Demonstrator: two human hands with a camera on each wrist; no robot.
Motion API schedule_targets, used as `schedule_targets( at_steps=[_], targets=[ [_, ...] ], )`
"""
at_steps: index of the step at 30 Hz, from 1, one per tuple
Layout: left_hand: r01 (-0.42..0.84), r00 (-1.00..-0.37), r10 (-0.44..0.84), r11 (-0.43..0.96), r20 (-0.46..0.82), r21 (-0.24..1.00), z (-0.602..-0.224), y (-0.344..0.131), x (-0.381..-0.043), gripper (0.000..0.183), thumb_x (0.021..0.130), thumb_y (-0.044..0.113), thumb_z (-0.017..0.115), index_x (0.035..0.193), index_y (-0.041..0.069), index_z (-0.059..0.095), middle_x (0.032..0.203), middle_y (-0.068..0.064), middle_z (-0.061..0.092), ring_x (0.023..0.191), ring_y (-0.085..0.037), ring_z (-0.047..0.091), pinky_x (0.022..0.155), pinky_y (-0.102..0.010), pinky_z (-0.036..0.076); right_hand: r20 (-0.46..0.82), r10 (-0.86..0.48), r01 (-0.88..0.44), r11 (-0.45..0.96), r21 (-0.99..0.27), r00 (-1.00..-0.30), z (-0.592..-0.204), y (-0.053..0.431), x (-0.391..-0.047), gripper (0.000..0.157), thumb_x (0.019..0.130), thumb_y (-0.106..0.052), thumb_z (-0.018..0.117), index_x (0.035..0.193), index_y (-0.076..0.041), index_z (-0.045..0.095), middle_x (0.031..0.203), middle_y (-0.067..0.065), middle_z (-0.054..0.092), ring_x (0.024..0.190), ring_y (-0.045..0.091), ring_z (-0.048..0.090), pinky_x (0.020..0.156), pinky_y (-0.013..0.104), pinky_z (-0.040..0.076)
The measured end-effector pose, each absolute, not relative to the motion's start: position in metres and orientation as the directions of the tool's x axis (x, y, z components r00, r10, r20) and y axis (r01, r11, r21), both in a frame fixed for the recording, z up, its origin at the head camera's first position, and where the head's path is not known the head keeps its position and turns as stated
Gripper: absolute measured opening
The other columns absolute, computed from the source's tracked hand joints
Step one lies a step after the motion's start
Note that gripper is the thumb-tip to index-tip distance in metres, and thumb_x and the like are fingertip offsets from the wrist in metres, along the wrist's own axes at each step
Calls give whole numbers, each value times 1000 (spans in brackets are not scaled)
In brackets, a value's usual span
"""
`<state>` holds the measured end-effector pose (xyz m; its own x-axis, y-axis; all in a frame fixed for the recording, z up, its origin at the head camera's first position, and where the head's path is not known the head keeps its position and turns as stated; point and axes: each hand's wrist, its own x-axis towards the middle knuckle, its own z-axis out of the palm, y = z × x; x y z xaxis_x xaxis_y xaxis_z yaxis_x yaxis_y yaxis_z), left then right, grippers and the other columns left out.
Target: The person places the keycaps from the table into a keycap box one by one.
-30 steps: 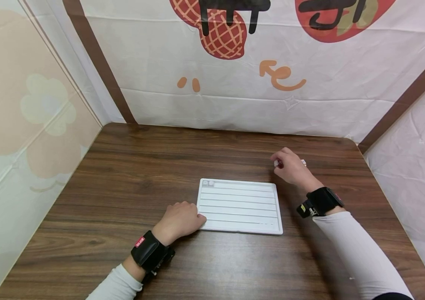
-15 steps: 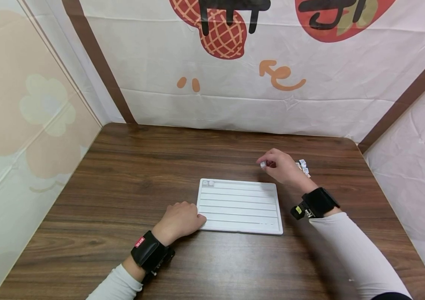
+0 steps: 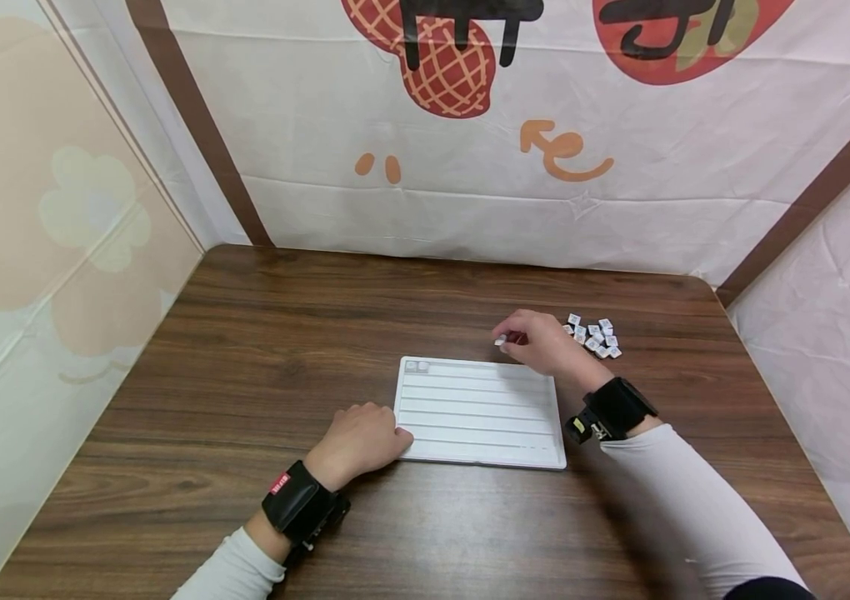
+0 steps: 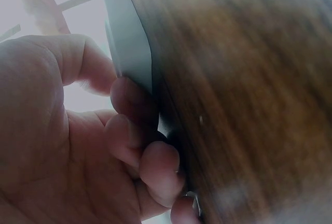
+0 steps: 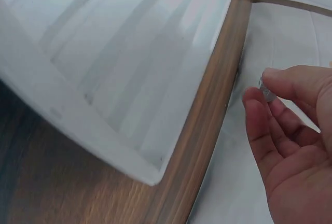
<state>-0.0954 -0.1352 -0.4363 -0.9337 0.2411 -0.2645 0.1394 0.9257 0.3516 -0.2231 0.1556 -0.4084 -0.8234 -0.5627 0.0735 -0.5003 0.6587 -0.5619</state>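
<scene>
A white tray (image 3: pixel 481 417) with long raised rows lies on the table. Two small white tiles (image 3: pixel 417 367) sit in its top left corner. My left hand (image 3: pixel 360 439) grips the tray's left edge near the front corner; the left wrist view shows the thumb and index finger (image 4: pixel 132 97) meeting at the tray's edge and the other fingers curled. Just beyond the tray's far edge, my right hand (image 3: pixel 541 343) pinches a small white tile (image 5: pixel 267 93) between thumb and fingertips, held above the table. What is printed on this tile is too small to read.
Several loose white tiles (image 3: pixel 596 340) with printed tops lie in a group behind and right of the tray, partly hidden by the right hand. The brown wooden table (image 3: pixel 282 333) ends at a white printed cloth wall (image 3: pixel 455 221) at the back.
My right hand has moved left and slightly nearer with the tile, from beside the loose tiles to above the tray's far edge, uncovering the group. The left hand has stayed on the tray.
</scene>
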Motion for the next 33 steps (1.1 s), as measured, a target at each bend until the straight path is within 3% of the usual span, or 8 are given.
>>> schedule_targets(
  at_steps=[11,33],
  targets=[
    [134,-934,232,933,-272,335,-436,-135,-96,35,88,30,57,56,15,52,61,-1,52,61,-21,49,61,-42,39,80,-698,-642,599,-478,-711,-421,114,-220,18,92,-3,66,104,-8,77,100,5,69,85,15,64,76,30,52],
    [158,-931,252,931,-265,328,-437,-135,-97,36,89,32,58,58,15,56,63,-2,54,62,-22,51,63,-45,41,106,-746,-713,571,-408,-657,-428,67,-211,15,87,0,71,102,-3,74,95,7,66,81,14,58,72,24,49]
  ],
)
